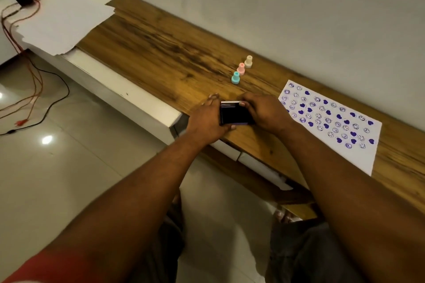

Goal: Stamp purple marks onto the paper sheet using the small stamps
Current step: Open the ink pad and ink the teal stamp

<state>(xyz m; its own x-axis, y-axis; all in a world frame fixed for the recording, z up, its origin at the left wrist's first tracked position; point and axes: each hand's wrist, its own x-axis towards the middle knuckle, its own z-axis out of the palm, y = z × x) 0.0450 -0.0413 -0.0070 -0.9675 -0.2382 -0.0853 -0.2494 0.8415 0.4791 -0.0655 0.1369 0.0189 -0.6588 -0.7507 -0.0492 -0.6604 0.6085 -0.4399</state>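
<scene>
My left hand (205, 119) and right hand (266, 112) are curling fingers around a dark rectangular ink pad (234, 115) at the brown wood-grain shelf (161, 36) edge, beside a white wall (276, 6).

sleeve (34, 266): red, short, left arm, blurred
left hand (207, 119): bare
right hand (264, 112): bare
forearms (142, 190): bare, both
legwear (305, 250): dark grey-brown cloth, both legs
toes (284, 216): bare, one foot
</scene>
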